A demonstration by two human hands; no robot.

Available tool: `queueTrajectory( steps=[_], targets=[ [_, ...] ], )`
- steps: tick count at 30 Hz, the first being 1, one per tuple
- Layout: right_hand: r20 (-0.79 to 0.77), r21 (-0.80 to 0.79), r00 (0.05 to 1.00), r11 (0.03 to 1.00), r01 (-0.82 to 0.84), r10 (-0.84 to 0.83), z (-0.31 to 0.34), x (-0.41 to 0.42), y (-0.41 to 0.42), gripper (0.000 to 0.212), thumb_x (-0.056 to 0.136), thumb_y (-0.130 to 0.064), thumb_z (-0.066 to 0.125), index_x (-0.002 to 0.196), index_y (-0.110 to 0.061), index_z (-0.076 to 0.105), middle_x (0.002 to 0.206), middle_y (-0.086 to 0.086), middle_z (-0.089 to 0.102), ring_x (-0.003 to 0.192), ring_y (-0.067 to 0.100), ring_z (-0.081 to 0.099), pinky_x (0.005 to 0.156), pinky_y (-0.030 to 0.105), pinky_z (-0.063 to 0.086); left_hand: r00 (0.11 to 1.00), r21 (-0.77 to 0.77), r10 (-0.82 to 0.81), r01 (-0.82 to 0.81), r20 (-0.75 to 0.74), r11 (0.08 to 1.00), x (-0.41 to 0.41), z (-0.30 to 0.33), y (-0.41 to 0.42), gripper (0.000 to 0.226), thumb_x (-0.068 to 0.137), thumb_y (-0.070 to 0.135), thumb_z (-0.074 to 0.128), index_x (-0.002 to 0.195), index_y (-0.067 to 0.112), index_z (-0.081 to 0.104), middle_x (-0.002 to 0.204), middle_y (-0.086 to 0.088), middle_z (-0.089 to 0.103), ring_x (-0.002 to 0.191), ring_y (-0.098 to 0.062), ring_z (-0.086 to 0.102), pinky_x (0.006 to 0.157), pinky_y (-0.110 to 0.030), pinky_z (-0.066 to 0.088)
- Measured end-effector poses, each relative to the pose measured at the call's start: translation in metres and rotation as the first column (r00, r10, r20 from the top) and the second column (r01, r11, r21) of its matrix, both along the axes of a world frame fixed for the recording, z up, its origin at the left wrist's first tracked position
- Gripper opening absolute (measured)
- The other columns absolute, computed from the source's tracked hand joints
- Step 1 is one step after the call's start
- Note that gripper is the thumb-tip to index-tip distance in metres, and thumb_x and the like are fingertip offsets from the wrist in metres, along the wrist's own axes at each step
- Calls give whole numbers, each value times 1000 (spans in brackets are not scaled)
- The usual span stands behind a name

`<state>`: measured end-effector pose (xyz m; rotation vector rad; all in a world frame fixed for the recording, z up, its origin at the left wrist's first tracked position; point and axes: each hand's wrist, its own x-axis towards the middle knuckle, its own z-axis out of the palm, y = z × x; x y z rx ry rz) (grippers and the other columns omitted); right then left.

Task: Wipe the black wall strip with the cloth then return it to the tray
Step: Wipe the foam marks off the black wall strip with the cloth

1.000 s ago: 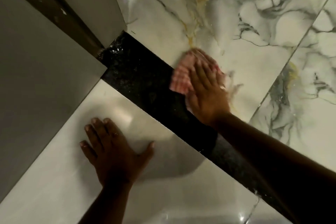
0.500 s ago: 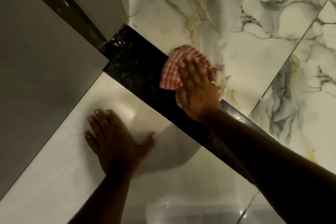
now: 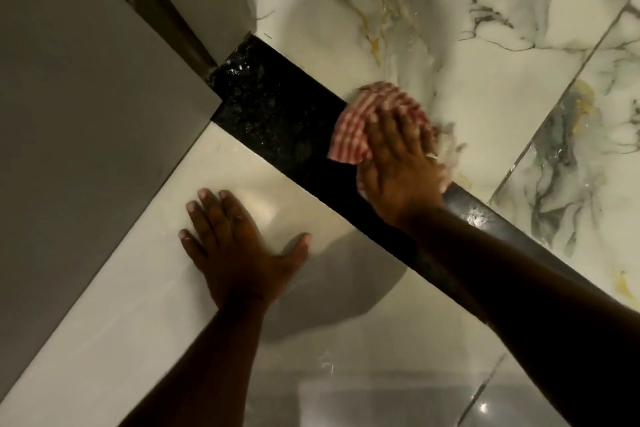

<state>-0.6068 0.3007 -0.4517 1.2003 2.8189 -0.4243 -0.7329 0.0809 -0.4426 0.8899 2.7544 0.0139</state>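
Black, speckled, glossy: the wall strip runs diagonally btwn a plain cream tile and white marble tile w/ grey and yellow veins. Right hand lies flat, fingers spread, pressing a red-and-white checked cloth onto the strip's marble-side edge; cloth is bunched and soft, part on the strip, part over the marble. Left hand is open, palm flat on the cream tile, fingers apart, holding nothing, prob. bracing.

Step in hand: the wipe, mid-strip. White flecks show on the strip's far end by the grey door frame, so that stretch looks undone. Next move prob. calls for sliding the cloth along toward that end w/ firm flat pressure, keeping it on the narrow black band. Tray not in view; return of cloth not yet begun.
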Motion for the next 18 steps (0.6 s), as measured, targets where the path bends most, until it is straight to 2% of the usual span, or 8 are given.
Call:
queueTrajectory(
  steps=[3,5,8,10,12,14,16,18],
  targets=[
    [34,-16,974,975,223,-223,-1,72,-12,70,100,-51,13,157,-11,19,165,14,12,153,31,4,121,56,5,1000,3,-12,12,-7,1000,0,-2,1,132,68,92,43,159,2,10,167,-25,8,156,-42,2,122,-63,2],
    [35,-47,964,963,265,-264,9,104,-50,70,100,-51,17,155,-8,21,163,16,15,152,32,4,121,56,6,1000,-4,-26,26,-7,1000,1,1,6,132,67,93,41,159,3,10,167,-24,7,155,-42,3,122,-63,2],
    [-9,-49,996,995,89,-89,9,97,-108,65,94,-41,35,149,-7,35,158,15,27,148,31,14,116,53,13,1000,24,-24,24,-1,999,3,3,9,133,64,91,46,157,2,13,166,-26,11,154,-43,7,121,-67,8],
    [-17,-56,1000,998,1,-2,2,79,-102,65,96,-44,31,153,-13,31,162,9,21,151,29,11,119,51,5,1000,12,-21,21,7,1000,4,3,4,134,64,91,47,157,1,12,166,-26,11,155,-42,6,122,-65,8],
    [-59,-46,998,998,-38,36,0,70,-66,67,95,-45,28,152,-12,35,161,11,25,150,34,15,119,60,7,999,-13,-31,31,-13,999,4,5,0,134,66,91,43,158,2,6,168,-24,4,156,-39,-1,123,-60,3],
    [-7,-45,997,996,72,-72,4,91,-34,72,92,-48,21,154,-11,30,163,12,21,151,32,9,121,58,3,999,9,-32,33,-7,999,4,3,2,131,69,90,41,158,2,3,168,-25,0,156,-37,-5,125,-57,0],
    [42,-33,961,961,274,-272,6,141,-16,76,93,-52,10,157,-13,19,166,9,9,152,25,-5,119,44,-9,999,36,-40,40,3,999,14,2,5,129,72,89,38,157,-2,6,166,-29,3,156,-41,-2,125,-59,3],
    [94,-30,918,920,390,-386,7,207,-22,74,96,-54,9,158,-14,11,166,9,2,152,24,-9,122,47,-9,998,22,-70,70,-3,997,43,6,5,128,73,88,38,156,-6,11,164,-33,8,154,-46,5,124,-60,8]
  ],
)
